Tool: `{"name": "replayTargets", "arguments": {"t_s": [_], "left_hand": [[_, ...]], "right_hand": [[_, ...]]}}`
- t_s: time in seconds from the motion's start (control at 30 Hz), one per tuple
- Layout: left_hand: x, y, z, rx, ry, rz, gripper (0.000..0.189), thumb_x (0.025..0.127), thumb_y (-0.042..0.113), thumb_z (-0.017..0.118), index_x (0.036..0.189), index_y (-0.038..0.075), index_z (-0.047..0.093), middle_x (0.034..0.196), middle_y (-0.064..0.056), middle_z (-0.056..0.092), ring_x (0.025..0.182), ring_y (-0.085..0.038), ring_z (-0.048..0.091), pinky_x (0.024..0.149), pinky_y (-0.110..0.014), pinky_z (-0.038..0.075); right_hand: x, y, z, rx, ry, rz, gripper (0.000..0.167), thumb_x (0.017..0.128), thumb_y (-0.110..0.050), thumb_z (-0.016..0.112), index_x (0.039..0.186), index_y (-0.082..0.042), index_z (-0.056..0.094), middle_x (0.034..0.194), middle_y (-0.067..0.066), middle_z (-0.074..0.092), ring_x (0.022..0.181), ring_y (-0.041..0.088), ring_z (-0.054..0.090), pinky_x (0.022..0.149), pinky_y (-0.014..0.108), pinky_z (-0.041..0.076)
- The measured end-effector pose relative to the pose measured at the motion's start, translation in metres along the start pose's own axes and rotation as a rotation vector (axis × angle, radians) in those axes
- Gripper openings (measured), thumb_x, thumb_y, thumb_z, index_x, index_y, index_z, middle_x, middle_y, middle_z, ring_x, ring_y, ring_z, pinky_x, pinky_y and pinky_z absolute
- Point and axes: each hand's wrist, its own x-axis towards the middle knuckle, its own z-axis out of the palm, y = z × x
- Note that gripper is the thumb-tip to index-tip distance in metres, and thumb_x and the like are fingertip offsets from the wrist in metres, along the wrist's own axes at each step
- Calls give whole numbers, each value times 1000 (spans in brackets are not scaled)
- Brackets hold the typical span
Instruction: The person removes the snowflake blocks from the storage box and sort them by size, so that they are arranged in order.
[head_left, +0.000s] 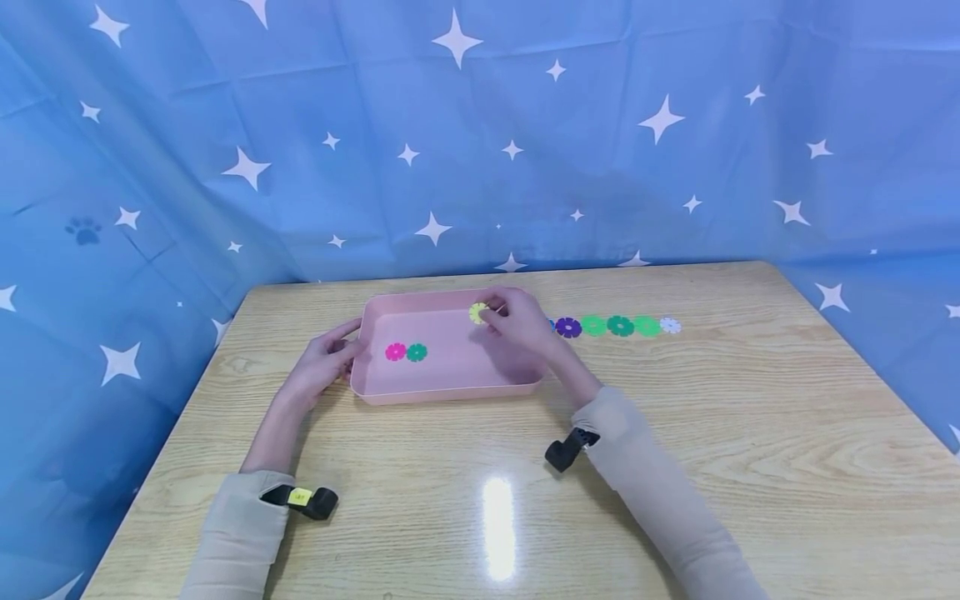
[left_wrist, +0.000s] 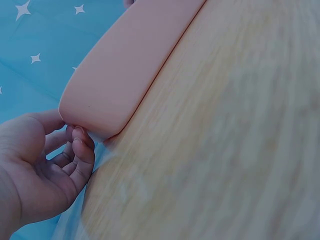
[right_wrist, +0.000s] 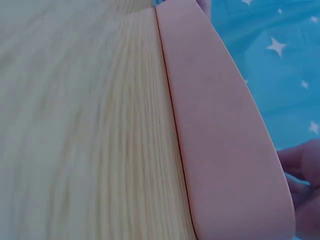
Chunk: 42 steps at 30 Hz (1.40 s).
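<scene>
A shallow pink tray (head_left: 442,396) lies on the table. At its left end my left hand (head_left: 324,364) holds the rim, thumb on the edge and fingers curled against the outer wall, as the left wrist view shows at the tray's corner (left_wrist: 95,107). Over the tray's far right part, my right hand (head_left: 517,321) pinches a yellow flower-shaped disc (head_left: 477,313) between thumb and fingertips. Inside the tray a pink disc (head_left: 395,352) and a dark green disc (head_left: 417,352) sit side by side. The tray wall (right_wrist: 220,125) hides the disc in the right wrist view.
Right of the tray runs a row of flower discs: a blue one partly behind my right hand, a purple disc (head_left: 568,327), several green ones and a white disc (head_left: 671,325). A blue starred curtain (head_left: 390,200) hangs behind the wooden table (head_left: 750,433).
</scene>
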Motion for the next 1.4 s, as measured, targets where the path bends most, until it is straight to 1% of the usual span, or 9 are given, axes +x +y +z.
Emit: {"name": "replayTargets", "arguments": {"t_s": [0.27, 0.4, 0.57, 0.7, 0.83, 0.93, 1.13, 1.23, 1.4], "left_hand": [[1, 0, -1, 6, 3, 7, 59, 104, 23, 60, 157, 10, 37, 99, -8, 57, 75, -10, 56, 65, -20, 51], [1, -1, -1, -4, 1, 5, 59, 104, 22, 60, 157, 10, 37, 98, -8, 57, 74, -10, 56, 64, -20, 51], [0, -2, 0, -13, -3, 2, 59, 104, 20, 59, 158, 9, 35, 97, -7, 57, 73, -10, 56, 63, -20, 52], [0, -2, 0, -17, -3, 7, 59, 104, 20, 59, 157, 9, 36, 95, -7, 57, 72, -9, 56, 62, -20, 51], [0, -2, 0, -13, 3, 6, 59, 104, 20, 59, 157, 9, 36, 97, -8, 57, 72, -9, 56, 62, -20, 51], [0, -1, 0, -8, 2, 3, 59, 104, 20, 59, 158, 9, 36, 98, -8, 56, 72, -9, 56, 63, -20, 51], [-2, 0, 1, -10, 3, -2, 59, 104, 19, 59, 157, 9, 36, 99, -9, 56, 73, -10, 56, 63, -20, 52], [-3, 2, 1, -8, 2, -6, 59, 104, 20, 59, 158, 10, 35, 102, -10, 56, 74, -10, 57, 64, -21, 52], [-4, 3, 0, -5, -4, -8, 60, 105, 20, 58, 158, 10, 34, 105, -11, 56, 74, -10, 57, 64, -21, 53]], "right_hand": [[-16, 18, -37, 19, 72, 37, 24, 99, -6, 64, 122, 2, 64, 101, 20, 68, 82, 31, 70, 72, 36, 60], [-24, 28, -54, 5, 100, 64, 24, 101, -9, 63, 122, 0, 62, 102, 20, 68, 82, 31, 71, 71, 40, 60], [-34, 43, -77, -16, 135, 87, 25, 102, -12, 62, 124, 0, 60, 105, 22, 68, 84, 31, 69, 76, 46, 59], [-44, 55, -97, -11, 155, 119, 25, 103, -11, 60, 125, 0, 60, 107, 25, 66, 87, 35, 68, 78, 48, 58], [-54, 65, -114, -1, 167, 142, 27, 104, -14, 58, 128, -1, 59, 110, 27, 64, 90, 39, 67, 77, 44, 59], [-62, 70, -126, -11, 174, 154, 30, 105, -17, 58, 129, -1, 58, 111, 26, 64, 89, 35, 68, 76, 38, 59], [-73, 86, -145, -9, 199, 146, 34, 105, -19, 57, 132, 3, 58, 112, 29, 64, 82, 24, 70, 73, 31, 59], [-79, 95, -154, -24, 218, 155, 35, 105, -19, 56, 132, 3, 58, 112, 28, 64, 80, 18, 69, 72, 29, 59], [-91, 107, -169, -44, 244, 190, 36, 107, -20, 53, 134, 3, 58, 114, 26, 63, 81, 15, 69, 72, 30, 59]]}}
